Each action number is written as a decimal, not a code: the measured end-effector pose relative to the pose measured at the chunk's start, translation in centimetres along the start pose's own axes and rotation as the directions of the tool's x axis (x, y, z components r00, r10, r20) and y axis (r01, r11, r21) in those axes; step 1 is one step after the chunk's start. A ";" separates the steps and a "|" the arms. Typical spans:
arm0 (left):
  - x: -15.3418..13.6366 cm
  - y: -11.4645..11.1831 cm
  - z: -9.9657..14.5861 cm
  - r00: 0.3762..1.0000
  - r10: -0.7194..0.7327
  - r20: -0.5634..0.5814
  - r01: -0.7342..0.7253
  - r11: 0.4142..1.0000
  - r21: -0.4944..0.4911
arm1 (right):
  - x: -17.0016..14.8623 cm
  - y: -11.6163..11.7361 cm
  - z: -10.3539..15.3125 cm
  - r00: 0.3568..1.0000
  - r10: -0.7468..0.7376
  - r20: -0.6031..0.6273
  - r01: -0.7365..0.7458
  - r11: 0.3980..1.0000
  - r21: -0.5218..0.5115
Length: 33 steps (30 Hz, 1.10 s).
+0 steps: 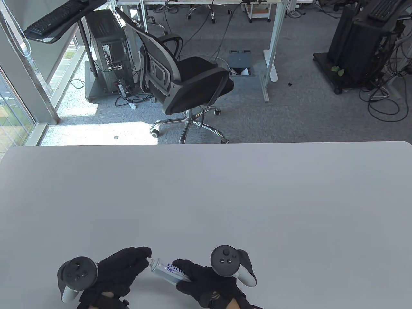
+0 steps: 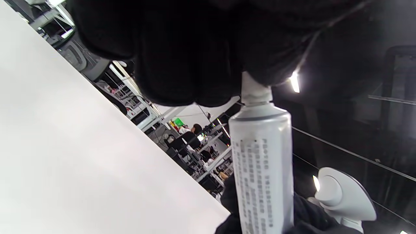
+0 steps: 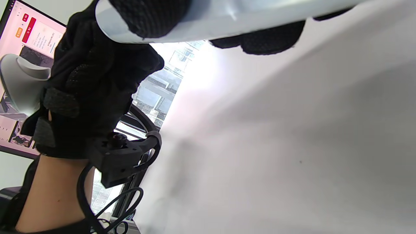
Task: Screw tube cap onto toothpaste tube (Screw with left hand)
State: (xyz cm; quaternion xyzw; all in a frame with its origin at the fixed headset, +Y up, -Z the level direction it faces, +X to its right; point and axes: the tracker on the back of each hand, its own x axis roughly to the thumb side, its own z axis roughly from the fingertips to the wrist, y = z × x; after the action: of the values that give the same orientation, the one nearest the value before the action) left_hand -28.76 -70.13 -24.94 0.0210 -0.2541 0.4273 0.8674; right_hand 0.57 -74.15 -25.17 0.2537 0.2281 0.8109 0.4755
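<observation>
A silver toothpaste tube (image 1: 167, 270) with blue lettering is held above the near edge of the white table (image 1: 206, 199). My right hand (image 1: 206, 283) grips its body; in the right wrist view the tube (image 3: 227, 16) crosses the top under my fingers (image 3: 149, 13). My left hand (image 1: 125, 270) pinches the white cap (image 1: 149, 259) at the tube's left end. In the left wrist view the cap (image 2: 255, 91) sits on the tube's neck, half covered by my fingers (image 2: 182, 65), above the tube's shoulder (image 2: 260, 146).
A black office chair (image 1: 183, 80) stands on the floor beyond the table's far edge, with desk legs and computer towers behind it. In the right wrist view my left hand (image 3: 97, 74) and its wrist camera (image 3: 120, 156) hang at the left.
</observation>
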 end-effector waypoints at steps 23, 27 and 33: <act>0.2 -0.2 -0.1 0.994 -0.094 -0.064 0.097 0.994 0.047 | -0.4 -0.4 0.2 1.000 0.006 -0.011 -0.006 1.000 -0.011; 0.6 -0.6 -0.5 0.995 -0.086 -0.048 0.086 0.996 0.014 | -0.4 -0.3 0.1 1.000 0.016 -0.016 -0.016 1.000 0.000; 0.9 -0.5 -0.6 0.997 -0.073 -0.022 0.073 0.997 0.008 | -0.5 -0.6 0.3 1.000 0.000 -0.011 0.000 1.000 -0.022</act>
State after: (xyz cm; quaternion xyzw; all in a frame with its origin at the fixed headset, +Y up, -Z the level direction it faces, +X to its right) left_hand -27.66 -69.66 -24.92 0.0295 -0.2418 0.3965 0.8851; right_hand 1.41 -74.26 -25.40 0.2439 0.2219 0.8147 0.4770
